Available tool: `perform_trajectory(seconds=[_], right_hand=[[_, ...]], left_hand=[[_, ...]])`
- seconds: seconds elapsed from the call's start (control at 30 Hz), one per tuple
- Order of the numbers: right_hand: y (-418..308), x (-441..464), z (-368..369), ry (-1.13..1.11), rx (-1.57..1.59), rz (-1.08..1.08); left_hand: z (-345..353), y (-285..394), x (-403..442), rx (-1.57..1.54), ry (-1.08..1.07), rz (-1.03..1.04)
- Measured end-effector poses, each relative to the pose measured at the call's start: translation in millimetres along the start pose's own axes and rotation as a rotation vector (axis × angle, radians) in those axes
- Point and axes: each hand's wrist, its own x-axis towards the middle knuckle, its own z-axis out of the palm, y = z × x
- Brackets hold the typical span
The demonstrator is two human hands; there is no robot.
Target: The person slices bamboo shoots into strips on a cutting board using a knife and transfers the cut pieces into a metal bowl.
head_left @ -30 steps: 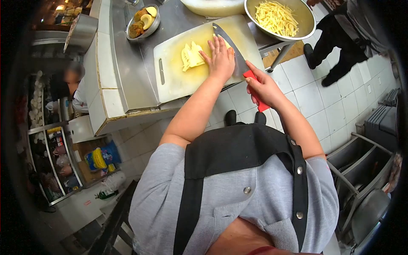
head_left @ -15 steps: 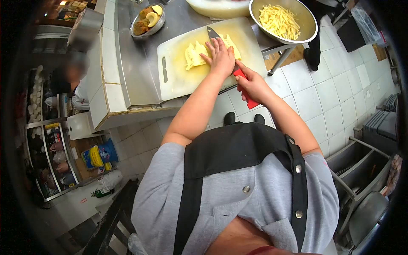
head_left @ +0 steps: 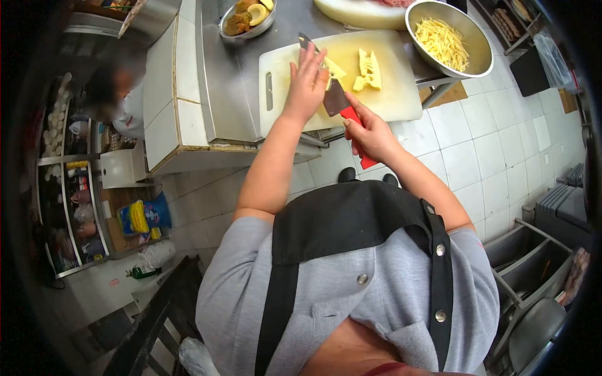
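Observation:
My right hand [head_left: 374,135] is wrapped around the red handle of a broad-bladed knife [head_left: 337,101]. The blade points away and to the left across the white cutting board [head_left: 404,103], its tip near the far left edge. Over the blade's left side, my left hand [head_left: 307,86] has its fingers stretched out and partly hides the blade. A yellow piece [head_left: 335,67] with notched edges, looking like bamboo shoot, lies partly under the blade and left fingers. To the right of the knife, another comb-edged yellow piece [head_left: 369,70] lies by itself on the board.
A steel bowl [head_left: 481,59] of yellow strips [head_left: 442,47] stands right of the board. Behind the board lies a thick white slab [head_left: 357,15] with raw meat on it. A smaller bowl [head_left: 227,32] of chunks sits at back left. Another person [head_left: 128,106] is at left.
The knife's blade has moved left, away from one yellow piece, which now lies apart. My left hand has lifted off the pieces and shifted toward the blade's left side. The view has shifted slightly.

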Motion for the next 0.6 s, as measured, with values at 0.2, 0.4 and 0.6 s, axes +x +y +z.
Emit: perform_trajectory(seconds=[0.2,0.4,0.6], right_hand=[[14,17,31,0.004,-0.062,0.032],[21,21,42,0.041,-0.033,0.068],[31,20,48,0.118,-0.279,-0.050]], left_hand=[[4,-31,-23,0.176,-0.083,0.082],[1,-63,-32,0.032,-0.052,0.048],[-12,-45,-29,0.135,-0.026,0.105]])
